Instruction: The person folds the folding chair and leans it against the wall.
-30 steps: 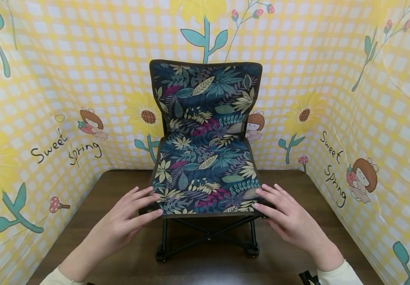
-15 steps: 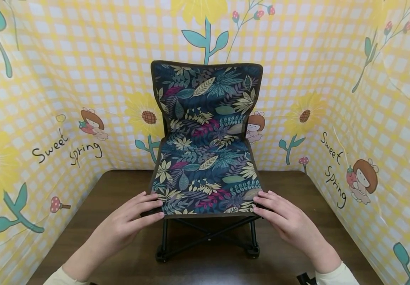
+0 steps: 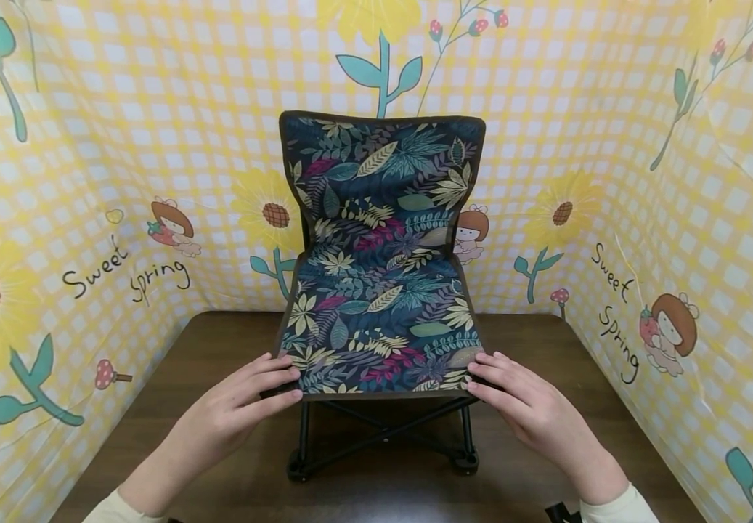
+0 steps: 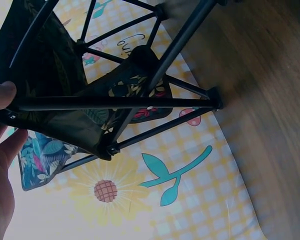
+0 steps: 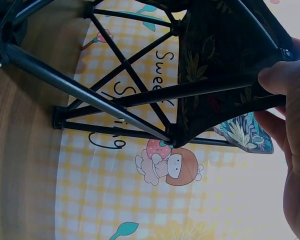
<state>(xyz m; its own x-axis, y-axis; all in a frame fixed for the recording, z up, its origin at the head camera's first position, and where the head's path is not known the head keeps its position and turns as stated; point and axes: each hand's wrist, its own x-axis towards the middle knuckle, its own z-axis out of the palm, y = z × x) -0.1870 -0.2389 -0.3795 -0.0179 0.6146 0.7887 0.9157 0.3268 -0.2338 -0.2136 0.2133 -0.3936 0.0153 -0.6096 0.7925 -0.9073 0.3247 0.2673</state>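
Head view: folding chair (image 3: pixel 379 290) stands upright on the brown surface (image 3: pixel 219 349), its front seat corners under both sets of fingers. Left hand (image 3: pixel 232 418) and right hand (image 3: pixel 533 414) each curl round a corner, thumbs tucked under by the frame bar (image 4: pixel 115 102). Best to keep both grips even and level, so the legs (image 3: pixel 383 436) between the wrists don't twist or skid.

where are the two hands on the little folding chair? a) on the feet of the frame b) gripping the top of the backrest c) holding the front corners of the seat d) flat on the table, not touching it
c: the left hand and the right hand each grip a front corner of the folding chair seat, thumbs tucked under the edge.
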